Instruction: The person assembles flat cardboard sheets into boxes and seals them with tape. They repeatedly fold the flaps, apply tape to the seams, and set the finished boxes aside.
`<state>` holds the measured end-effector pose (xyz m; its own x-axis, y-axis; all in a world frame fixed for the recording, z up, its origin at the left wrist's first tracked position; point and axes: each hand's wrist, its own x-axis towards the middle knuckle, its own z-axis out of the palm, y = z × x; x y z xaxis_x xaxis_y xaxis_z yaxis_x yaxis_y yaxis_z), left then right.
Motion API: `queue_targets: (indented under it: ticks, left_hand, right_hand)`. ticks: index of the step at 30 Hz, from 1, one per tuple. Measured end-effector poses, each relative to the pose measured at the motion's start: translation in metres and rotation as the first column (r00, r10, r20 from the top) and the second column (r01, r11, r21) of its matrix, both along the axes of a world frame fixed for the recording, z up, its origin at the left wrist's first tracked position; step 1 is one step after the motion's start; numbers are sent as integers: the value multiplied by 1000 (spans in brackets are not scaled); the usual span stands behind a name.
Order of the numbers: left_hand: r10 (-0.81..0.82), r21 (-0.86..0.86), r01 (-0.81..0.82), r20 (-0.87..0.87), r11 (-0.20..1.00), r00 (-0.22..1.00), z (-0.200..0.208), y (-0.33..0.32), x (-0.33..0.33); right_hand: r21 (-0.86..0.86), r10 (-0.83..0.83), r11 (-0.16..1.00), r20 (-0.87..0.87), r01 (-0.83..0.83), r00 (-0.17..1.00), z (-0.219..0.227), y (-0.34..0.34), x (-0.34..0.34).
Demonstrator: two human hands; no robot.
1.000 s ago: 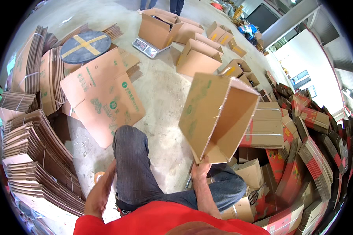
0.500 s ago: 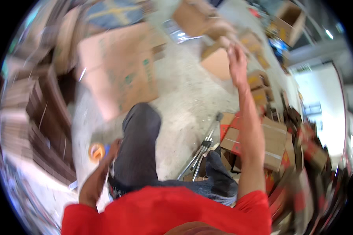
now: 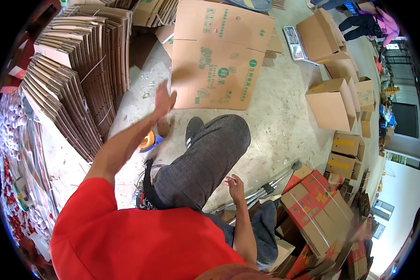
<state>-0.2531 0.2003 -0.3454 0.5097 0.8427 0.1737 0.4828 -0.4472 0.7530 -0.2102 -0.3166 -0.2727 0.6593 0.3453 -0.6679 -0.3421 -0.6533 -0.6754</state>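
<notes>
My left hand point(image 3: 164, 100) reaches forward beside the near left corner of a large flattened cardboard box point(image 3: 214, 51) with green print. Its fingers are stretched out and hold nothing; whether they touch the box is hard to tell. Below that wrist, a roll of orange tape point(image 3: 147, 141) in a blue dispenser point(image 3: 157, 141) rests on the floor. Close to my bent knee is my right hand point(image 3: 235, 186), its fingers loosely bent and apart, with nothing in them.
Tied stacks of flattened cartons point(image 3: 70, 88) stand at the left. A scale point(image 3: 296, 44) and several open boxes point(image 3: 331, 102) line the far right. Near my right arm lie a metal tripod point(image 3: 270, 186) and red-and-brown cartons point(image 3: 315, 205). Another person point(image 3: 368, 23) is at the far right.
My right hand has drawn back from the far boxes to beside my knee. My left hand has moved forward from near the tape to the flattened box. The view has turned.
</notes>
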Motion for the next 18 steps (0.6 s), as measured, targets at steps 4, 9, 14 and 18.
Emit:
queue_targets:
  ticks: [4,9,14,18]
  left_hand:
    - [54,-42,-57,-71,997,996,9,80,74]
    - [34,-313,-23,31,949,999,26,105,83]
    - [-126,-541,314,356,780,926,99,37,77]
    - [-263,-396,472,477,787,839,167,-4,71]
  right_hand:
    - [-17,30,999,97,-29,995,-5,0,9]
    - [-50,162,986,174,-156,971,-21,5,13]
    - [-121,210,975,201,-189,957,-25,-2,8]
    - [-132,270,961,256,-243,928,1,10,20]
